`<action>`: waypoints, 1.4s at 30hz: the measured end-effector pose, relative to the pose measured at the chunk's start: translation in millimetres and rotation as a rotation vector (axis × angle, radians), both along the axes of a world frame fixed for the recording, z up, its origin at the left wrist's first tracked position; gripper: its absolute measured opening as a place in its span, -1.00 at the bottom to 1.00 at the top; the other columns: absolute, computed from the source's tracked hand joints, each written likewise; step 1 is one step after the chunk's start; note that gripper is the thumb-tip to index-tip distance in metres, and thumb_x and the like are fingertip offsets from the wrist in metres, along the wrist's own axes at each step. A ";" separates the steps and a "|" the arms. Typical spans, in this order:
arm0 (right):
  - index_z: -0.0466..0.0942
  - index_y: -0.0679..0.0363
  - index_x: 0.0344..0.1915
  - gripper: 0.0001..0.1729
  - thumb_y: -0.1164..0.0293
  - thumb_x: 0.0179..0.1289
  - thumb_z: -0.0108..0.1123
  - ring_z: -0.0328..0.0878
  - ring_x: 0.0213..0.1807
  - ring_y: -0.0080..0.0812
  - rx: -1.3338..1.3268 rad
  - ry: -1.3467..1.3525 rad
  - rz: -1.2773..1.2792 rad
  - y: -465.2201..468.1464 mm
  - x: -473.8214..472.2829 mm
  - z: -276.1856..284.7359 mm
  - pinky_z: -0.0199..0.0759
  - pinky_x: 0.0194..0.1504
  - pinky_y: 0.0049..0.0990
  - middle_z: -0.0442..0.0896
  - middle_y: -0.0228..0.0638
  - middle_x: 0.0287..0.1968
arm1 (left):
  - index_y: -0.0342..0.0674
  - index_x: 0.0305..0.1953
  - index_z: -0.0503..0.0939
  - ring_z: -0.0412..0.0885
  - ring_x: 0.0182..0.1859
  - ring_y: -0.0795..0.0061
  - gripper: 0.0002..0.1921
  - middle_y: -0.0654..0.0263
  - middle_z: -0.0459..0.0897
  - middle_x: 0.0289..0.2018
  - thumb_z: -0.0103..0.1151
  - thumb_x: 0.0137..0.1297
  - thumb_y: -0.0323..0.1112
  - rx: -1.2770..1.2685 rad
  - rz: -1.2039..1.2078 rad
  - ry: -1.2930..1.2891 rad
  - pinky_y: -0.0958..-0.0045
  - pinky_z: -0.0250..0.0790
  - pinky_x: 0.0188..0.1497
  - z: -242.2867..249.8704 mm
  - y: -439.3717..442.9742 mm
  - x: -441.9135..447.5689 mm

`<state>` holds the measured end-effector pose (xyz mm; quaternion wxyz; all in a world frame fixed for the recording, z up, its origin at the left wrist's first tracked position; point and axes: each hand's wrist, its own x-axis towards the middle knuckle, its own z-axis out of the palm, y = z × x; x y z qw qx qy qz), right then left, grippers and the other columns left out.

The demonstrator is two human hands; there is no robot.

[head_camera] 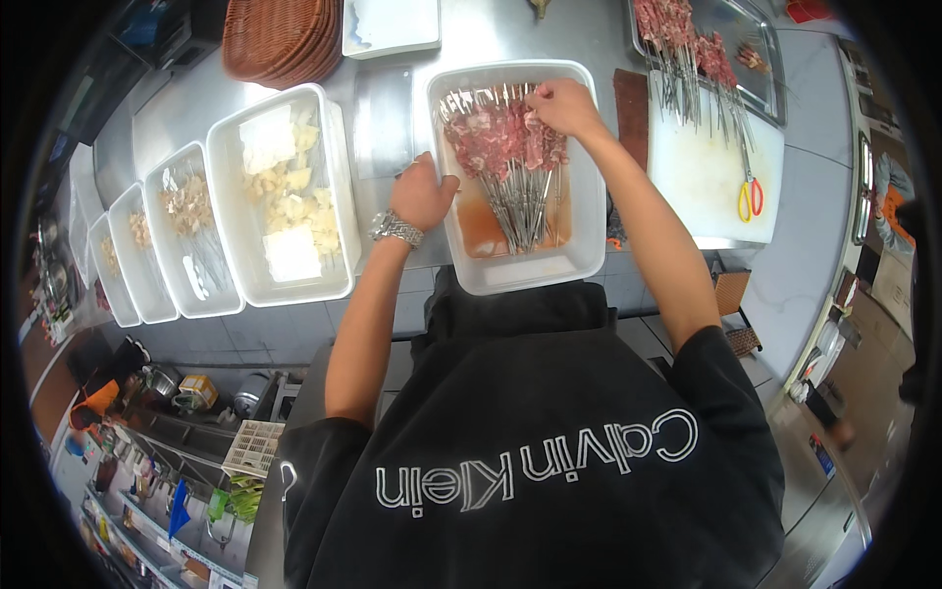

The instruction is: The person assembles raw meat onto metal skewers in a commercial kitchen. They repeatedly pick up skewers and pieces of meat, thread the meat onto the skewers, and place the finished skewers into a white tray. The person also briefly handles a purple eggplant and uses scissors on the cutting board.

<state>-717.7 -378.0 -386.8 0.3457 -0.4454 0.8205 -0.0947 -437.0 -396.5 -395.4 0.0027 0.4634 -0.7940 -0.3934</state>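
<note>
In front of me is a white plastic tub (526,280) holding raw meat skewers (500,143) side by side, their metal rods fanning together towards me. Reddish liquid (482,228) pools on the tub's floor. My right hand (565,107) reaches over the far right of the tub, its fingertips pinched at the pointed end of one skewer. My left hand (425,193) is at the tub's left side, thumb apart from the fingers and against the rim; nothing shows in its grasp. A metal-banded watch (397,230) circles the left wrist.
Left stand a tub of pale skewered pieces (298,199) and several narrower tubs (195,213). Woven baskets (276,44) and white trays (391,26) sit behind. On the right, meat skewers (666,37) overhang a metal tray (765,81); scissors (751,195) lie on a white cutting board (692,191).
</note>
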 end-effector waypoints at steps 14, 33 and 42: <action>0.66 0.25 -0.21 -0.69 0.21 0.30 0.32 0.50 -0.34 -0.69 -0.364 -0.696 -0.148 -14.8 2.0 96.0 0.33 -0.32 -0.63 0.65 -0.48 -0.38 | -0.34 -0.11 0.52 0.65 -0.15 0.24 -0.70 0.05 0.64 -0.29 -0.10 0.54 -0.20 0.421 0.222 0.554 0.32 0.45 -0.04 49.3 56.4 -29.7; 0.71 0.16 -0.27 -0.69 0.16 0.18 0.27 0.67 -0.24 -0.12 -0.069 -0.056 -0.096 -14.9 14.5 -59.0 0.50 -0.10 -0.27 0.73 -0.16 -0.29 | -0.24 -0.26 0.58 0.12 -0.51 0.77 -0.73 0.58 0.24 -0.60 -0.06 0.55 -0.24 0.153 0.520 0.502 0.58 0.03 -0.50 38.5 60.4 16.5; 0.65 0.29 -0.24 -0.69 0.23 0.28 0.31 0.47 -0.43 -0.68 -0.350 -0.597 -0.167 2.7 40.2 90.9 0.36 -0.34 -0.60 0.65 -0.47 -0.44 | -0.37 -0.11 0.53 0.69 -0.13 0.53 -0.70 0.27 0.69 -0.31 -0.18 0.59 -0.27 0.153 0.470 0.629 0.51 0.56 -0.06 30.4 60.0 -21.8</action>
